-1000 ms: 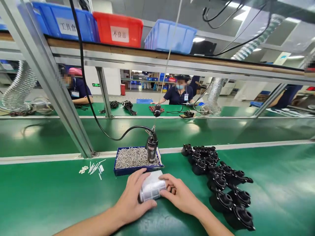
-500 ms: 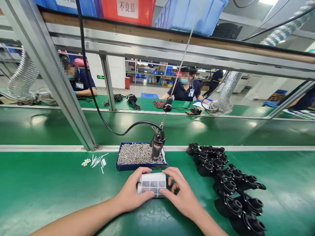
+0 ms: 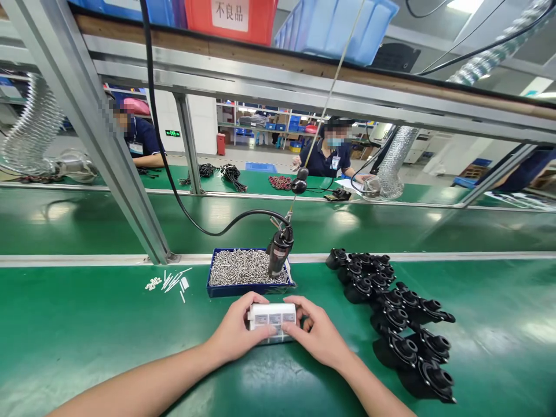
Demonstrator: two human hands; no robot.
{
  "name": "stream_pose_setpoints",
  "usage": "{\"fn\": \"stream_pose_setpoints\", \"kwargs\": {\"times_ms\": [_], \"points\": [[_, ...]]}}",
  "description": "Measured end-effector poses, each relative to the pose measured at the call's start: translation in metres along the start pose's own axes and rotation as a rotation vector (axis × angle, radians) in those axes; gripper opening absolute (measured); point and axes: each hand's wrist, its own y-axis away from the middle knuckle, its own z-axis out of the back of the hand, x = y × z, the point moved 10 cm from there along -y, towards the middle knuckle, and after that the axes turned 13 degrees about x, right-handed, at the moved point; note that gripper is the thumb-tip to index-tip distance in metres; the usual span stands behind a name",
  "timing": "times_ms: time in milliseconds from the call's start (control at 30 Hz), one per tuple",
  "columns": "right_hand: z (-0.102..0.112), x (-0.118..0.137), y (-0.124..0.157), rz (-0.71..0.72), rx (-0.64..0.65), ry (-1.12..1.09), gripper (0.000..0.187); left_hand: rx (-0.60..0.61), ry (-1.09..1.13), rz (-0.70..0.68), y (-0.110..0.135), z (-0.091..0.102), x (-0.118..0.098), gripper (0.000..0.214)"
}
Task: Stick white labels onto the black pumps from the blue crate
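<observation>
Label roll (image 3: 273, 317), clamped between left hand (image 3: 238, 329) and right hand (image 3: 320, 333), bears illegible print.

Forearms (image 3: 152, 376) angled inward, fingers (image 3: 251, 299) curled, thumbs (image 3: 261, 333) close

The label roll (image 3: 273, 311) (partly covered) bears print too small to read.

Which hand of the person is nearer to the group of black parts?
Right. The right hand is left of the black parts; the left hand is farther left, across the white labelled object.
</observation>
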Motion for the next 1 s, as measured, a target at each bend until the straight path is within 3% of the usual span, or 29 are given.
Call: {"fn": "stream_pose_setpoints", "kwargs": {"times_ms": [200,433,533,667,867,1000], "points": [[-0.006,0.011,-0.002,0.052,0.034,0.025,0.027,-0.025,-0.015,0.018,0.001,0.003,-0.002,0.039],[-0.005,0.006,-0.003,0.073,-0.007,-0.042,0.039,-0.086,-0.035,-0.057,0.002,0.009,-0.007,0.027],[-0.004,0.011,-0.005,0.127,-0.029,-0.047,0.040,-0.076,0.017,-0.005,0.001,0.008,-0.001,0.031],[-0.001,0.019,-0.003,0.202,-0.066,-0.024,0.043,-0.119,0.016,-0.040,0.001,0.010,-0.006,0.031],[0.001,0.021,0.001,0.226,-0.112,-0.008,0.042,-0.176,0.014,0.070,0.002,0.015,0.005,0.037],[0.006,0.017,0.004,0.209,-0.151,-0.052,0.040,-0.175,0.014,0.070,0.002,0.015,0.005,0.036]]}}
